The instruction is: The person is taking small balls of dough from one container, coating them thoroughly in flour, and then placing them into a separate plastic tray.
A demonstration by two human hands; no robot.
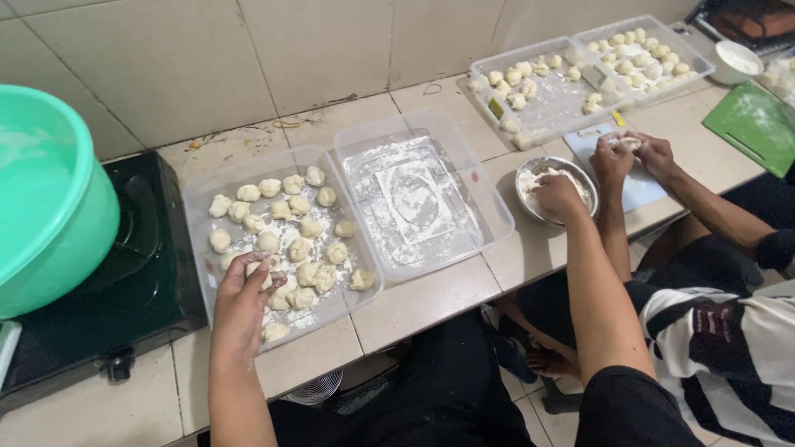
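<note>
My right hand (560, 195) hides part of the metal bowl's (530, 168) flour; the green basin (45, 199) and black tray (749, 21) run off frame.
</note>
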